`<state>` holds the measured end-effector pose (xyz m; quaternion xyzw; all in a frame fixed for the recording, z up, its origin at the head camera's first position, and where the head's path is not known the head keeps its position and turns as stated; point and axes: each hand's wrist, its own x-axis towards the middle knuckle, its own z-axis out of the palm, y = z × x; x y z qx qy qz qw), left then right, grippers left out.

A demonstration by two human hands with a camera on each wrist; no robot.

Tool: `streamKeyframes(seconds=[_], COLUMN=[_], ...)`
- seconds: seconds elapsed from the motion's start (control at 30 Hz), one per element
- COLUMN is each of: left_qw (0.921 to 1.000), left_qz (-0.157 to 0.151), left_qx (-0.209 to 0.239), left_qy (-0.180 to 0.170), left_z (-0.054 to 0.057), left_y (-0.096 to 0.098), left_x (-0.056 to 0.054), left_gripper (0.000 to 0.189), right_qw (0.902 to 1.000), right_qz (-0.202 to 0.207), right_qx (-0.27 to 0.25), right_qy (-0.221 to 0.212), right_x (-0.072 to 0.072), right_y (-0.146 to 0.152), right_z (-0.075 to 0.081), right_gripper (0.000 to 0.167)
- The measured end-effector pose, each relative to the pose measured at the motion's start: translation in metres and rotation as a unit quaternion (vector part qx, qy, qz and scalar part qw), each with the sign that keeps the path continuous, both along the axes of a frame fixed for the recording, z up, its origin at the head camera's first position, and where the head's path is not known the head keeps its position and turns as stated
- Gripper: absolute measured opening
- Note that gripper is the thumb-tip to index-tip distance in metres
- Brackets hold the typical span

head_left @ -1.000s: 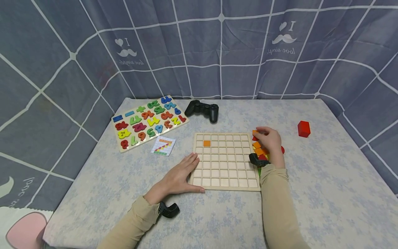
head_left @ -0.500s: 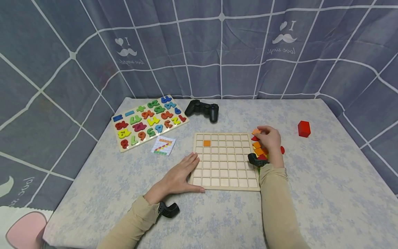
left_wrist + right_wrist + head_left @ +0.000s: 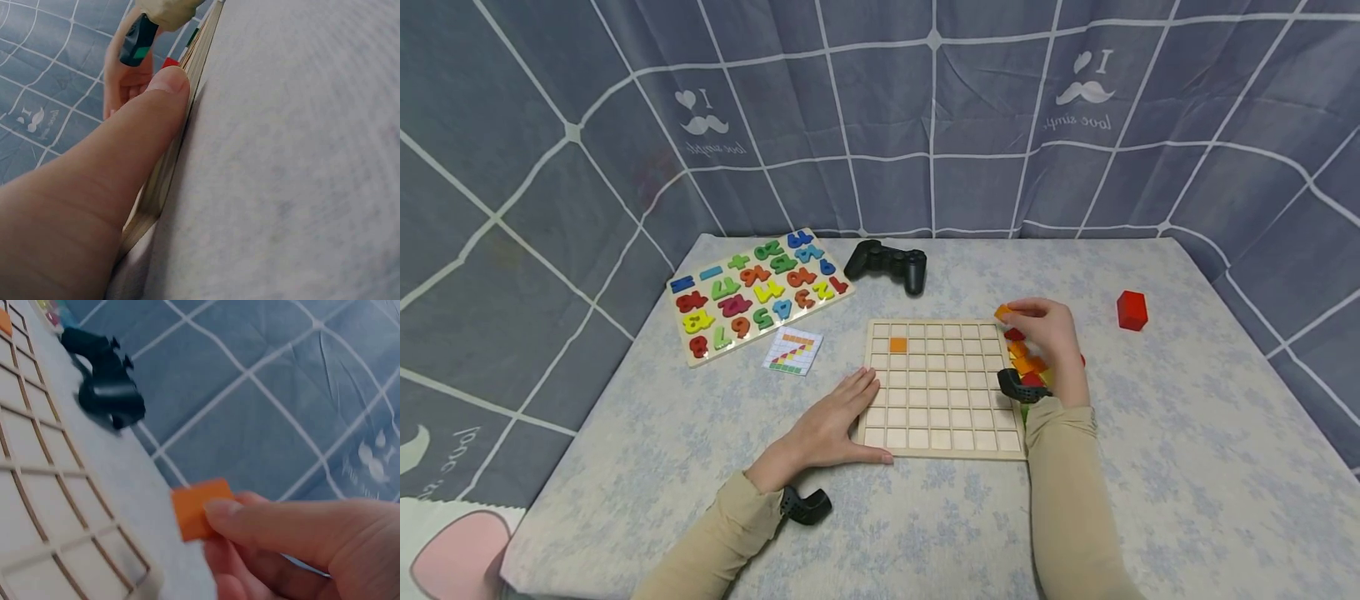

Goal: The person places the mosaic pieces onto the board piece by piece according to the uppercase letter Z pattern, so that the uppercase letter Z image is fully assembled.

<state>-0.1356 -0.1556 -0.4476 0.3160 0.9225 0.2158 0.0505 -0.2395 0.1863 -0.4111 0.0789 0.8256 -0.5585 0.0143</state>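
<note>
I see the right hand (image 3: 1048, 332) pinching an orange tile (image 3: 189, 510) between thumb and fingers, and the left hand (image 3: 829, 429) resting with almost straight fingers at the left edge of the board (image 3: 947, 398). I judge the step is carrying this tile onto the board, leftward of the pinching fingers; the next move would call for lowering it flat, perhaps beside the placed tile (image 3: 898, 345).

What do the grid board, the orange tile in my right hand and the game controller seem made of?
Grid board: pale matte wood, perhaps plywood, judging by the layered bands along its edge.
Orange tile: smooth, evenly coloured; painted wood or plastic, I can't tell which.
Game controller: likely moulded black plastic, with a soft highlight on its rounded surface.
</note>
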Motion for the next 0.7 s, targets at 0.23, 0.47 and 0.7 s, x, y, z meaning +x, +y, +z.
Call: streamKeyframes(seconds=[0.23,0.47,0.7], left_qw=[1.0000,1.0000,1.0000], left_qz=[0.000,0.003,0.002], left_qx=[0.002,0.006,0.004], left_qy=[-0.002,-0.007,-0.002], left_z=[0.000,-0.001,-0.001], left_y=[-0.001,-0.001,-0.001], left_x=[0.000,0.000,-0.001], left_gripper=[0.111,0.111,0.111], right_qw=[0.9792,0.9637,0.9609], right_qz=[0.180,0.223,0.226], right_qx=[0.084,0.134,0.147], right_qy=[0.041,0.060,0.061], right_x=[-0.006,-0.007,-0.008], right_y=[-0.036,-0.078,-0.097], right_z=[0.009,0.000,-0.012], right_gripper=[0.028,0.021,0.018])
